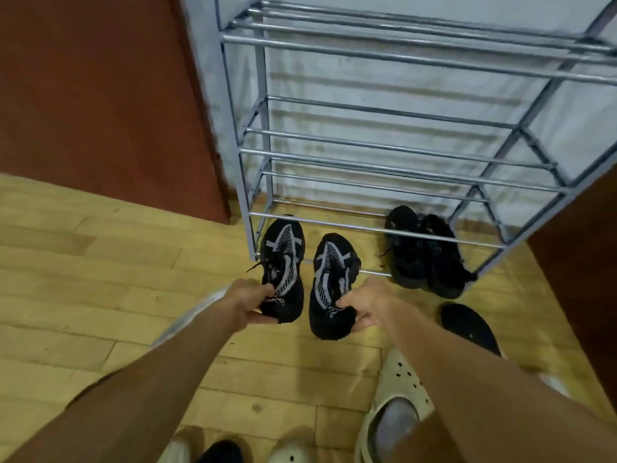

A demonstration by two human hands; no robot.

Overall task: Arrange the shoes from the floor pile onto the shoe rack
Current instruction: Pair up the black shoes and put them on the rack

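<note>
Both arms bare, stretched forward and down, side by side. My left grip [249,305] curls round the left sneaker [283,248] at its heel; my right grip [366,306] curls round the right sneaker [329,272] likewise.

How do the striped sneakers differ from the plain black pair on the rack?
The striped sneakers carry grey-white bands; the plain black pair shows almost none. The left hand and right hand each grip a striped sneaker's heel; nobody touches the plain black pair. The striped sneakers stand apart; the plain black pair sits touching. Both point toes toward the wall.
</note>
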